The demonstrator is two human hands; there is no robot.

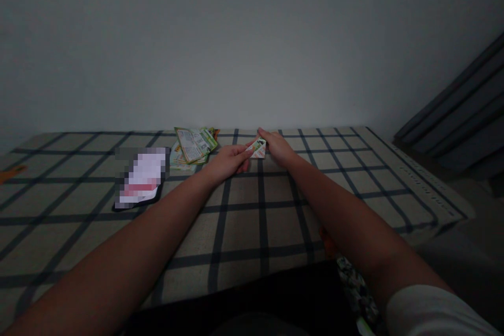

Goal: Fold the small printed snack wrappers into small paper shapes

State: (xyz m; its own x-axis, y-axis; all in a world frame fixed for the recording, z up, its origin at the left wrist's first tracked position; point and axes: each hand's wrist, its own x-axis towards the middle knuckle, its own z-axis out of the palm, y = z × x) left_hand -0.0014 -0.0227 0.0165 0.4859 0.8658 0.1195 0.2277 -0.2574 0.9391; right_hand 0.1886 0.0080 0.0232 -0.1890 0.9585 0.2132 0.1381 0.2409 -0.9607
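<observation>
Two bare hands meet on one small white-and-green printed paper piece [259, 151].
Both arms reach forward, nearly straight, and come together near the far edge of the beige cloth with dark blue checks [242, 223]. The left hand [228, 161] has its fingers closed around the left side of the piece, thumb lying on top; the right hand [277, 149] pinches the upper right corner, its wrist bent inward. The piece is between them; whether it touches the cloth, I cannot tell. Just beside the left hand lies a loose pile of green-and-white printed packets [192, 147].
</observation>
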